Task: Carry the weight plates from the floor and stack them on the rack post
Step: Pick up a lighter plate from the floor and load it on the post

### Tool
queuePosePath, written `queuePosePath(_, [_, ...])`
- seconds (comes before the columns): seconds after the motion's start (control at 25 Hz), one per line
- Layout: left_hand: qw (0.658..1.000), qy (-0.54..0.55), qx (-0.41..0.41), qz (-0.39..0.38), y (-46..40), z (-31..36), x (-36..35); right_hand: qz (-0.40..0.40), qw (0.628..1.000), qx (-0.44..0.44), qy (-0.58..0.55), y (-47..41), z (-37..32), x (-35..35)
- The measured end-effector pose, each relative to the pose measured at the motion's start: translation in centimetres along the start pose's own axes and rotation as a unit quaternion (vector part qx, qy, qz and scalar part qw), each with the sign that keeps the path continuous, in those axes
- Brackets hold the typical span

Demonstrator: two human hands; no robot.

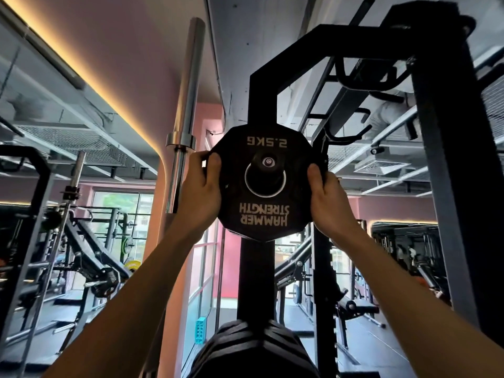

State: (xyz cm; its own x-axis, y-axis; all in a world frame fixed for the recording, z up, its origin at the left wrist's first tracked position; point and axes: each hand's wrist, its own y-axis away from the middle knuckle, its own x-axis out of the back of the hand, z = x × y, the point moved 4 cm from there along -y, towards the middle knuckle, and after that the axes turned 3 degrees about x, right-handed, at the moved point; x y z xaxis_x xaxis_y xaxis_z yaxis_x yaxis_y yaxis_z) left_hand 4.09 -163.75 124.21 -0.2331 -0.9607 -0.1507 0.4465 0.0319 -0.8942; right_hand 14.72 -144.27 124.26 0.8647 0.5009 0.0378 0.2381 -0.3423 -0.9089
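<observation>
A small black weight plate (263, 208), marked 2.5KG and HAMMER STRENGTH upside down, is held up at head height. The black rack post peg (266, 163) with its round end cap pokes through the plate's centre hole. My left hand (197, 192) grips the plate's left edge and my right hand (326, 195) grips its right edge. Behind the plate rises the black rack upright (261, 99). A stack of larger black plates (255, 350) sits on a lower peg, at the bottom centre.
A steel barbell (185, 110) stands upright just left of the plate. The rack's thick black column (447, 173) with hooks is on the right. Benches and machines fill the gym floor on both sides. A turquoise block (200, 330) lies on the floor.
</observation>
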Motion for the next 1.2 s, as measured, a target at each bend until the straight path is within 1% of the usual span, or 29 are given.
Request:
queuePosePath(0.16, [1.0, 0.005, 0.001, -0.005, -0.3, -1.0, -0.3, 0.007, 1.0, -0.004, -0.005, -0.2, 1.1, -0.6])
queuePosePath(0.32, [0.999, -0.009, 0.009, -0.029, 0.6, -0.9, 0.0, 0.002, 0.999, -0.032, -0.019, 1.1, 1.4, -0.8])
queuePosePath(0.44, [0.998, -0.052, 0.011, -0.02, 3.0, -1.1, 0.9, -0.015, 0.995, -0.073, -0.06, 4.5, 1.6, -0.3])
queuePosePath(0.52, [0.998, -0.062, 0.022, -0.008, 6.0, -1.0, 2.2, -0.019, 0.992, -0.078, -0.093, 8.1, 1.8, 0.5])
queuePosePath(0.64, [0.997, -0.046, 0.061, -0.018, 12.6, -0.3, 4.3, -0.012, 0.988, -0.097, -0.118, 14.6, 1.6, 2.2])
queuePosePath(0.76, [0.99, -0.048, 0.13, -0.04, 21.3, 0.8, 6.0, -0.01, 0.981, -0.133, -0.139, 22.2, 0.9, 4.2])
queuePosePath(0.88, [0.977, -0.054, 0.196, -0.062, 31.0, 1.7, 7.6, -0.028, 0.975, -0.171, -0.137, 31.3, 0.1, 6.9])
queuePosePath(1.0, [0.952, -0.081, 0.287, -0.073, 40.0, 2.1, 9.4, -0.048, 0.96, -0.247, -0.123, 39.8, -0.3, 9.4])
queuePosePath(1.08, [0.925, -0.105, 0.358, -0.079, 46.3, 2.3, 11.0, -0.069, 0.943, -0.306, -0.106, 45.6, -0.5, 10.6])
queuePosePath(1.2, [0.882, -0.157, 0.427, -0.126, 54.9, 3.2, 14.4, -0.1, 0.913, -0.39, -0.07, 54.6, -0.7, 12.3])
